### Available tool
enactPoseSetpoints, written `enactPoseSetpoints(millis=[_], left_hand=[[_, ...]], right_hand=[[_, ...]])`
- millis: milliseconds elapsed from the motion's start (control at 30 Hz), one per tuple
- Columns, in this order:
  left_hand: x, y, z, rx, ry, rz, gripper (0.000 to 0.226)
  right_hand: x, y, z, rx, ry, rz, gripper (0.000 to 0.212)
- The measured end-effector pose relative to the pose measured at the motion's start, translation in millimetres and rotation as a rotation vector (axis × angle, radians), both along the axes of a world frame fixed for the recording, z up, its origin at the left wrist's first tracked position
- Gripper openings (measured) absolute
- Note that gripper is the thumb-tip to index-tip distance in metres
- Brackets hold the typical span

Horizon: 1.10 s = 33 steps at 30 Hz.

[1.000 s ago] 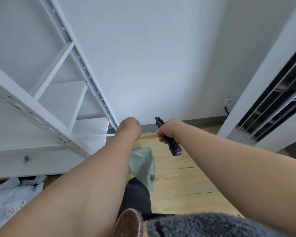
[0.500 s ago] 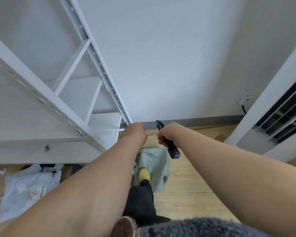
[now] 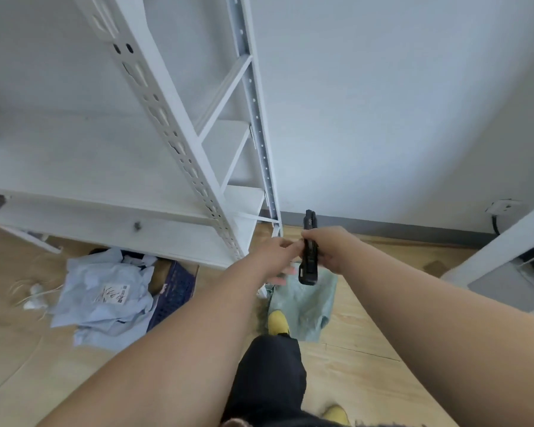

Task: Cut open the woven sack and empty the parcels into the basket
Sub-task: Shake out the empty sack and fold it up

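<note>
at 12 o'clock from the body, out over the floor, both hands meet on the black cutter [image 3: 309,251]. right hand [image 3: 330,249] is wrapped round its handle, clamped on it. left hand [image 3: 275,257] has changed: half a sec ago it was a closed fist held apart from the tool, now its fingers are stretched out and the tips touch the cutter's side, holding nothing. reads to me like sliding the blade in or handing the tool over, can't tell which; no blade visible.

the woven sack [image 3: 304,303], pale green, lies flat on the wood floor at 12, right under the hands, w/ the yellow shoe [image 3: 278,322] on its near-left edge. looks emptied. the parcels [image 3: 105,294], pale blue mailers, sit heaped at 10 o'clock in and over the dark blue basket [image 3: 174,291], which lies partly under the white shelf unit [image 3: 173,155]. so the task looks near done, just tool tidy-up left, i'd judge.

room: shelf upright and its foot are close at 11, just beside the left hand; wall and grey skirting at 12; white unit w/ grille at 2 o'clock. open floor is mostly at 1 to 3 and back toward 6. loose white ties on the floor at 9.
</note>
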State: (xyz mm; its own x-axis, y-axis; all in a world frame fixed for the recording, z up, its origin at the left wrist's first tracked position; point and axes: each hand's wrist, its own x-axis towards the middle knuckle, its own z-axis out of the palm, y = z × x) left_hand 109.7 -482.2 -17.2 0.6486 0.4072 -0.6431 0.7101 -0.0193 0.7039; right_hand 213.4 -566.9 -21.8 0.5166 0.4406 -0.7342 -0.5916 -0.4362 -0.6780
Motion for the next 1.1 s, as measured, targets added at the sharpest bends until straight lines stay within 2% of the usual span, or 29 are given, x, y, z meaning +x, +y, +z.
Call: enactPoseSetpoints(millis=[33,100,200,267,433,533,633,733,800,900,967,1100], left_hand=[[-7,4,2,-0.086,0.0,0.0,0.042],[-15,16,0,-0.14,-0.008,-0.003,0.045],[-24,31,-5,-0.196,-0.024,-0.007,0.045],[-33,39,-10,-0.231,-0.014,-0.048,0.038],[-74,72,-33,-0.325,0.045,-0.108,0.025],[-111,110,-35,-0.358,0.05,-0.077,0.034],[-149,161,-23,-0.307,-0.017,-0.013,0.032],[-178,215,-5,-0.094,-0.097,0.034,0.035],[-186,245,6,0.002,-0.14,0.017,0.041],[-182,273,14,-0.006,-0.18,-0.04,0.049],[-171,282,14,0.004,-0.204,-0.022,0.049],[-142,291,7,0.052,-0.231,-0.004,0.043]], right_hand=[[-4,5,-1,0.014,0.0,-0.005,0.005],[-12,14,-1,0.066,-0.001,-0.024,0.005],[-24,25,-5,0.127,-0.005,-0.083,0.021],[-35,28,-5,0.098,-0.02,-0.059,0.03],[-76,47,8,-0.202,-0.216,0.473,0.029],[-106,88,3,-0.214,-0.225,0.575,0.041],[-140,143,0,-0.171,-0.301,0.537,0.039],[-172,199,2,-0.098,-0.298,0.432,0.029],[-185,230,7,-0.032,-0.221,0.294,0.023],[-184,262,13,0.008,-0.201,0.048,0.019],[-177,275,14,-0.03,-0.287,-0.017,0.027],[-163,297,11,-0.172,-0.439,0.044,0.059]])
